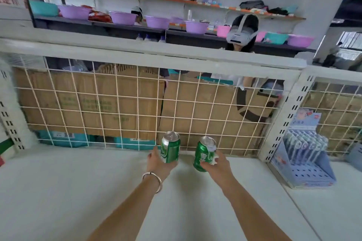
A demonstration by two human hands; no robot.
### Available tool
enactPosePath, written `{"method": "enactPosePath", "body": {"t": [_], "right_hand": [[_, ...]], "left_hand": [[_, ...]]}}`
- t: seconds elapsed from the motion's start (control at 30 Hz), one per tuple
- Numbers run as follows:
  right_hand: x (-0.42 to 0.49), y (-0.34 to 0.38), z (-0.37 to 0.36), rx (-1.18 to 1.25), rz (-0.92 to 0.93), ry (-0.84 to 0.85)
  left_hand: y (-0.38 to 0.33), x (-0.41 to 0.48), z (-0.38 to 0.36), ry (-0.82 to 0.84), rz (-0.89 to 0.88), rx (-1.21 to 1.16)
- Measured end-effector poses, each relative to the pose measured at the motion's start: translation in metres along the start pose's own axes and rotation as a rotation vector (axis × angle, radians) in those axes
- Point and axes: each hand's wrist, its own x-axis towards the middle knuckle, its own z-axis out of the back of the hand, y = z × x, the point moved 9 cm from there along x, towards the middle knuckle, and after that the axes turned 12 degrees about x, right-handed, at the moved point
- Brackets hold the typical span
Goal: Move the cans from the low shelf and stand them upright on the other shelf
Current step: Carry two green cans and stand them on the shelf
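Two green drink cans are held over the white shelf near the wire mesh back, just below the frame's centre. The left can is grasped by the left hand and stands nearly upright. The right can is clasped by the right hand, its top tipped right. Whether either base touches the shelf cannot be told. The right can's axis would need straightening before release.

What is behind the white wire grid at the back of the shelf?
Behind the white wire grid stand flattened brown cardboard boxes, with teal packages at the bottom. What lies beyond the cardboard is covered.
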Motion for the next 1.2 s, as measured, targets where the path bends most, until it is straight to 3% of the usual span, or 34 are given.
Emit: {"method": "enactPosePath", "body": {"t": [0.17, 0.47, 0.67, 0.87, 1.2], "right_hand": [[0.051, -0.033, -0.007, -0.06, -0.02, -0.027], [0.054, -0.012, -0.015, 0.024, 0.102, 0.068], [0.049, -0.016, -0.027, 0.007, 0.12, 0.28], [0.027, -0.012, -0.025, 0.028, 0.154, 0.405], [-0.03, 0.008, -0.063, 0.215, 0.066, 0.645]], "left_hand": [[0.004, 0.031, -0.028, -0.039, -0.058, -0.1], [-0.01, 0.036, -0.031, 0.041, -0.02, -0.152], [-0.012, 0.017, -0.036, 0.192, -0.1, -0.083], [-0.01, -0.009, -0.032, 0.158, -0.102, -0.133], [0.007, -0.075, 0.005, 0.08, 0.012, -0.45]]}}
